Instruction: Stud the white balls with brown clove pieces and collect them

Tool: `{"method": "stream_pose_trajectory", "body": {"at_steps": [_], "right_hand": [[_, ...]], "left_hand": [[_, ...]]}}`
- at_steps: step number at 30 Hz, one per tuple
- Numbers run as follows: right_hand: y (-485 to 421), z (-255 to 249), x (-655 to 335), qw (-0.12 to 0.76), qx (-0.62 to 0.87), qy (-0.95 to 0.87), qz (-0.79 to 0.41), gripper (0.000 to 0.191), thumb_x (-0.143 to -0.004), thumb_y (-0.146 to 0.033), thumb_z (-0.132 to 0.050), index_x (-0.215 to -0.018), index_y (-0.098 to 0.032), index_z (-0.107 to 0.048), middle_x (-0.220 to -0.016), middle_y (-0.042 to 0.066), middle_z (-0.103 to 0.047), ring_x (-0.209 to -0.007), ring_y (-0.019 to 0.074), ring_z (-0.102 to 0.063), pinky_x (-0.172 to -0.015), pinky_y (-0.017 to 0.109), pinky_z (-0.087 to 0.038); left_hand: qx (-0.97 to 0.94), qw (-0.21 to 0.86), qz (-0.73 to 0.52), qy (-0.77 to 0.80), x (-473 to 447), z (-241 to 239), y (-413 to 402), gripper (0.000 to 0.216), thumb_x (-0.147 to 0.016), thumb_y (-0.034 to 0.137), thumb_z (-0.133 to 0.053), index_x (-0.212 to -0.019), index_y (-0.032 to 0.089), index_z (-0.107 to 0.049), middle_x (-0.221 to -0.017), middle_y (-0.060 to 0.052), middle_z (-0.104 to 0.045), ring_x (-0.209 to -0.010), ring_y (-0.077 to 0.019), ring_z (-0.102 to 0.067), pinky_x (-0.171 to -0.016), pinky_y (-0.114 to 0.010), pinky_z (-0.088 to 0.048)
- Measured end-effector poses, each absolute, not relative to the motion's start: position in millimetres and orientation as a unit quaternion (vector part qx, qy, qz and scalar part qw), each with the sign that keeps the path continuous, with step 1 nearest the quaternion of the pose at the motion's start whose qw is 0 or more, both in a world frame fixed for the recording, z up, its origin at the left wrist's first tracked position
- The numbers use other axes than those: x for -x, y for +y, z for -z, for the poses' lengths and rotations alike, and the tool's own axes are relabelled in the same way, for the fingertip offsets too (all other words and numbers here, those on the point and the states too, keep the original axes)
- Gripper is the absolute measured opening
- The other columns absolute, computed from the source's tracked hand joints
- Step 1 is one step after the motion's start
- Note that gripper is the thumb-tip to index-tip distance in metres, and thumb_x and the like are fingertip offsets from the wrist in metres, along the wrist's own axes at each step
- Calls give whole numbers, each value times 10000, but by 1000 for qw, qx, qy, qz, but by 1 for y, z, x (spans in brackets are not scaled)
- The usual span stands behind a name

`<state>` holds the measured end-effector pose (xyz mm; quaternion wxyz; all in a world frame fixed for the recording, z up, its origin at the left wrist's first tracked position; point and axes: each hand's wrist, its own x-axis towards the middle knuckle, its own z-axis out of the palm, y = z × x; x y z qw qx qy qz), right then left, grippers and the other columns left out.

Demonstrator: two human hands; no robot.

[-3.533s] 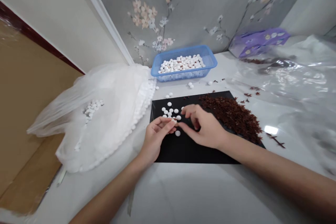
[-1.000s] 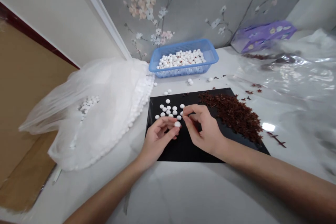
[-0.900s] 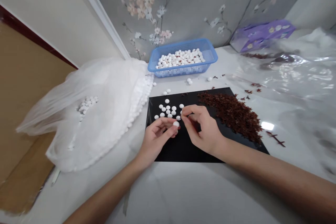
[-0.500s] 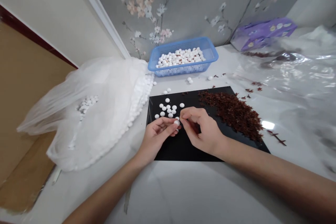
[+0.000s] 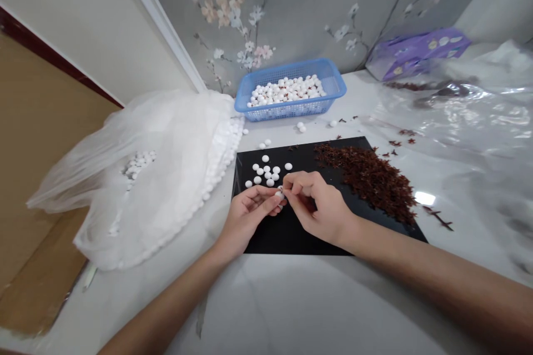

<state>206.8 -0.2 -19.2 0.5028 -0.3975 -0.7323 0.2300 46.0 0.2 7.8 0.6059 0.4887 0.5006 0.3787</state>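
Observation:
My left hand [image 5: 249, 213] pinches a small white ball [image 5: 279, 195] between thumb and fingers, over a black board [image 5: 291, 241]. More white shows among its curled fingers, perhaps other balls. Close against that ball, my right hand [image 5: 318, 205] is closed in a pinch. A tiny reddish-brown piece shows at its fingertips, mostly hidden. Several loose white balls [image 5: 267, 168] lie on the board just beyond my left hand. A heap of dark brown star-shaped pieces [image 5: 375, 183] covers the board's right side.
Behind the board stands a blue basket [image 5: 250, 115] with many white balls, some with brown bits. A sheer white bag [image 5: 175, 194] of balls lies left. To the right are clear plastic [image 5: 466, 127] and a purple packet [image 5: 420, 52]. Stray balls and brown pieces dot the white table.
My right hand has shifted slightly left, bringing its fingertips up to the ball in my left hand. My left hand stays nearly in place.

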Motion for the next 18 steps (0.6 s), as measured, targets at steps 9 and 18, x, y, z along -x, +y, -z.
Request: {"method": "stream_pose_trajectory", "body": {"at_steps": [9, 18], "right_hand": [[-3, 16, -204, 477, 340, -771, -251, 174, -825, -71, -405, -813, -237, -353, -820, 7, -583, -660, 106, -577, -514, 198, -436], [-3, 15, -203, 501, 411, -715, -262, 150, -828, -122, -465, -914, -230, -407, -733, -14, -544, -477, 82, -463, -447, 214, -386]], "left_hand": [[-449, 623, -390, 509, -46, -11, 3, 179, -740, 327, -675, -819, 166, -667, -695, 4, -645, -643, -91, -577, -656, -213, -472], [-472, 602, -402, 504, -47, -11, 1, 129, -771, 294, -648, -827, 178, -642, -712, 9, -651, -669, -89, -596, -654, -198, -476]]}}
